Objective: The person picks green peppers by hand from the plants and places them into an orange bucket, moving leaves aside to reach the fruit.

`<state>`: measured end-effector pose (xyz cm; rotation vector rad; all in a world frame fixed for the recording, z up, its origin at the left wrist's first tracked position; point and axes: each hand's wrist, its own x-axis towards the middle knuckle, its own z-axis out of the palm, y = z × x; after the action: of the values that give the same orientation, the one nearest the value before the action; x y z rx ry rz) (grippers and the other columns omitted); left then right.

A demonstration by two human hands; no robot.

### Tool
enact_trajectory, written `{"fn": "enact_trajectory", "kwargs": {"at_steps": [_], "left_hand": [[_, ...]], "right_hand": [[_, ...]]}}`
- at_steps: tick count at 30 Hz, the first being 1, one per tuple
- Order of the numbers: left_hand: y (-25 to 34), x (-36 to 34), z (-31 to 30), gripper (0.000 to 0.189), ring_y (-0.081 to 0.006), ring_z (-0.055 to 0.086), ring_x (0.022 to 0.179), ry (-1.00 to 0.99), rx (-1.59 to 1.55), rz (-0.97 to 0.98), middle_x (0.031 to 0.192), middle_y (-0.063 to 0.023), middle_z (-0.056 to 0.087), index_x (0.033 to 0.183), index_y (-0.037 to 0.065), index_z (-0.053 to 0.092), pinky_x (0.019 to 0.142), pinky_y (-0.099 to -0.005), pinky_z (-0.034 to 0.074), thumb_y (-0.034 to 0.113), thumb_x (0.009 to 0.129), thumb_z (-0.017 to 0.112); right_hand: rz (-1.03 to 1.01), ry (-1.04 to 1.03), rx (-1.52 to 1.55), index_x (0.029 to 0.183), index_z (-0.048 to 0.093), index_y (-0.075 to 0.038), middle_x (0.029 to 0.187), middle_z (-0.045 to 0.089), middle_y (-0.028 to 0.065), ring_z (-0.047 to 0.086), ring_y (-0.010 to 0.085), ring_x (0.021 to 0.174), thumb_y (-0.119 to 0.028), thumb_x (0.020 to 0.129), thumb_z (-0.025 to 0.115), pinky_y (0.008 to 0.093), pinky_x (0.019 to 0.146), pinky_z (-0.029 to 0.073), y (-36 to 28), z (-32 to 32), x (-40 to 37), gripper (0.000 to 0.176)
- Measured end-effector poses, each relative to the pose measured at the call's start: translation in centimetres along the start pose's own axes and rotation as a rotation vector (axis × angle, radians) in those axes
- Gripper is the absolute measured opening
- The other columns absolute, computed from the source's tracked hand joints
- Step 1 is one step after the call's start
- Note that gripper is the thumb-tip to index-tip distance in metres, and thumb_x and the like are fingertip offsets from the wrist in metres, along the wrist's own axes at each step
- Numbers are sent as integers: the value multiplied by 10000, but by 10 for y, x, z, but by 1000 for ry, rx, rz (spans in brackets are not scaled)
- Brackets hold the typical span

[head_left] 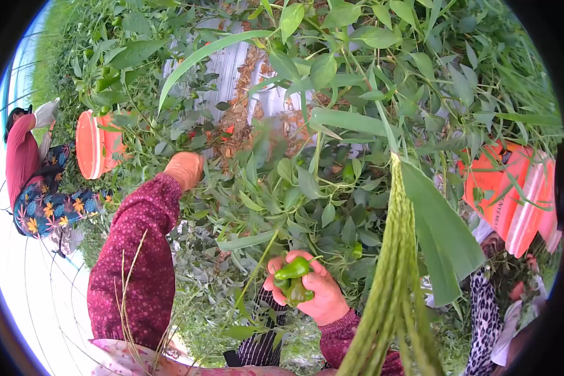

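I'm out on a vegetable farm, in a row of pepper plants (307, 188), with leafy green bushes and long grass blades crowding in on every side in daylight. Silvery plastic mulch sheeting (232, 62), the kind laid over crop beds, covers the ground between the plants. An orange bucket (97, 147) sits tipped in the foliage and another orange container (514, 194) stands on the other side. Another person (31, 182) in floral trousers is bent among the same plants. The green peppers (292, 276) in my right hand (323, 294) fit such a field
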<state>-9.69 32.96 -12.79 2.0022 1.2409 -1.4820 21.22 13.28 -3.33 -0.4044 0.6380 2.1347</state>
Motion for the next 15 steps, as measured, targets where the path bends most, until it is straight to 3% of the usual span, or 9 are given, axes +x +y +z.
{"fn": "enact_trajectory", "kwargs": {"at_steps": [2,3,5,9,11,13,15], "left_hand": [[-4,-24,33,263,-310,623,904,-63,-58,13,957,-149,643,1015,77,615,760,-408,498,113,757,582],[5,-36,20,332,-309,617,923,-155,-25,-73,1021,-142,625,1074,76,576,762,-405,500,100,744,600],[-19,-21,63,369,-307,619,911,-51,-14,0,1041,-132,622,1094,80,559,757,-395,503,75,728,607],[-16,-27,33,342,-308,619,902,-5,-94,-70,1020,-140,620,1046,67,573,741,-396,502,80,709,627],[-26,-20,36,350,-336,612,902,173,-331,-106,968,-180,628,1072,70,571,752,-419,492,199,749,612],[-38,8,49,341,-365,601,899,133,-368,-177,1012,-179,615,1054,65,573,785,-412,486,159,730,624],[-68,53,113,241,-340,626,845,497,68,3,1001,-205,608,944,6,577,718,-425,492,81,717,609]], "right_hand": [[1,-18,3,1176,514,-123,1101,501,161,575,337,980,-212,816,595,358,615,479,1,-1,1,379],[6,-18,5,1176,514,-123,1101,501,161,575,337,980,-212,816,595,358,615,479,1,-1,2,379],[7,-12,0,1173,513,-121,1099,496,158,576,333,981,-214,816,602,362,608,478,2,-2,3,380],[23,11,-26,1165,516,-117,1104,489,157,577,331,980,-221,816,610,364,606,477,1,-3,4,376],[5,83,1,1159,517,-113,1105,488,160,577,332,970,-217,815,611,365,603,476,3,-2,4,371],[7,30,-10,1153,515,-109,1091,495,162,577,335,961,-215,809,616,367,603,476,1,-1,8,374],[0,61,-53,1144,514,-105,1080,502,162,574,340,954,-220,801,627,377,603,476,2,2,12,380]]}}
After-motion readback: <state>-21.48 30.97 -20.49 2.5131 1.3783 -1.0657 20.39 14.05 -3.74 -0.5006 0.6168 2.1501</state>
